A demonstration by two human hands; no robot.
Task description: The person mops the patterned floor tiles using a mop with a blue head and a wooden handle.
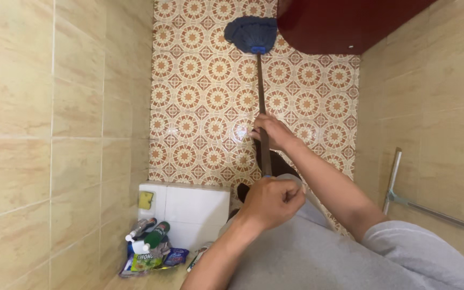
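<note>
While the tiled wall [55, 134] fills the left of the view, we see at its foot a white tiled ledge [194, 207] with a small yellow sponge [146, 200] on it, and below that a clutter of bottles and packets [151, 249]. Moving rightward, our left hand [271, 200] is closed in a fist around the top end of the mop handle [261, 115], held near our grey-clothed body. Just beyond it, our right hand [272, 131] is wrapped around the same dark handle lower down, fingers curled over it. The handle runs forward to the blue mop head [252, 33], which rests on the patterned floor tiles [200, 102] at the far end of the room, just beside a dark red cabinet or door [345, 21]. We judge the mopping to be under way, not finished: a sheen shows on the tiles near our right hand, yet we cannot tell how much of the floor is wet. Further right stands another tiled wall with a metal rail [398, 193].
</note>
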